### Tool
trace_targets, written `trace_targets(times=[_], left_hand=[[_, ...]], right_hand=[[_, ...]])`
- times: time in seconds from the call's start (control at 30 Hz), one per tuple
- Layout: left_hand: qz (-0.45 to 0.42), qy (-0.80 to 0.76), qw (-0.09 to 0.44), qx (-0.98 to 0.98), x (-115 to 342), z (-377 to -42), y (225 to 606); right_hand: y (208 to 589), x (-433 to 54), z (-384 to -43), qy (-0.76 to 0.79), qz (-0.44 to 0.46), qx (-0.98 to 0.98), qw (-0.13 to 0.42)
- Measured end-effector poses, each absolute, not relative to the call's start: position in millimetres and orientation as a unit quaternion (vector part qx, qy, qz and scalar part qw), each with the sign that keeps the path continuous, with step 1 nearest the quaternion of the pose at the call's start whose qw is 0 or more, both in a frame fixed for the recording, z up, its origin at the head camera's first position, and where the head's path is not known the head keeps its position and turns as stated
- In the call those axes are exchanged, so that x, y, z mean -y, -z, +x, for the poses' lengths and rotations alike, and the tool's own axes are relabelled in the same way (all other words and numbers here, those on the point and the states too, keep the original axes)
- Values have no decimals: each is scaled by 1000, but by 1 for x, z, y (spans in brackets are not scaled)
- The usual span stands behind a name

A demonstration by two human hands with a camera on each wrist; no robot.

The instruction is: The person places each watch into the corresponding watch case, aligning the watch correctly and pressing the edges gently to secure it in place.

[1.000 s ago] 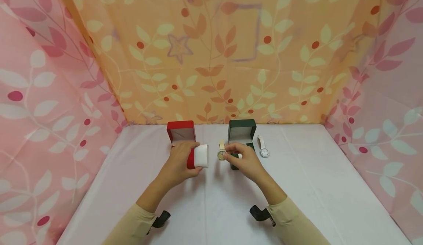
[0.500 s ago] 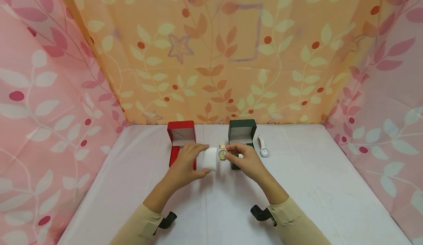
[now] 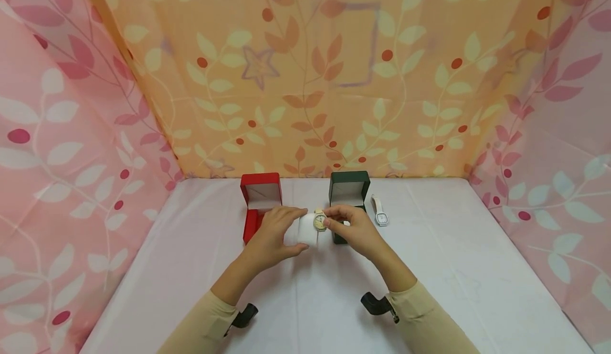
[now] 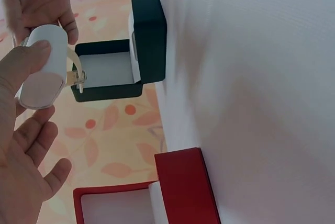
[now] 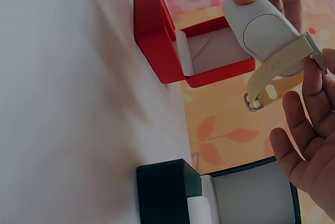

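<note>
Centrally, the beige-strapped watch [image 3: 320,221] is located above the table, at the end of the white cushion [image 3: 307,230], its strap looped and its dial markings too small to read; whether the cushion enters the loop cannot be determined. The right hand [image 3: 357,232] pinches the watch between thumb and fingers, while the left hand [image 3: 271,235] grips the cushion likewise. Beyond stand the open red box [image 3: 261,190] and green box [image 3: 350,185], with a white watch [image 3: 380,212] lying beside the latter on the table [image 3: 439,269].

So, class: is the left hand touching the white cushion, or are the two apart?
Touching. The left wrist view shows the left hand with its thumb laid on the white cushion.
</note>
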State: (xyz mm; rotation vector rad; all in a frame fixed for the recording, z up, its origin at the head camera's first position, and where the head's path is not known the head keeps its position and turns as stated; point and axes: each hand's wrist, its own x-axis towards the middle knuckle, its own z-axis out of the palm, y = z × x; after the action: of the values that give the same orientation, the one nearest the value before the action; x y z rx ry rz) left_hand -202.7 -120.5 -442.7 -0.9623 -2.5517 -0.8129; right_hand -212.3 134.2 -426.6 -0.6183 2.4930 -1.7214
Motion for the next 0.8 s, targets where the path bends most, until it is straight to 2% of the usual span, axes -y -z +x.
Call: trace_targets(times=[0.8], left_hand=[[-326, 288, 200, 878, 111, -203, 448]], right_hand=[[421, -136, -211, 558, -175, -811, 11]])
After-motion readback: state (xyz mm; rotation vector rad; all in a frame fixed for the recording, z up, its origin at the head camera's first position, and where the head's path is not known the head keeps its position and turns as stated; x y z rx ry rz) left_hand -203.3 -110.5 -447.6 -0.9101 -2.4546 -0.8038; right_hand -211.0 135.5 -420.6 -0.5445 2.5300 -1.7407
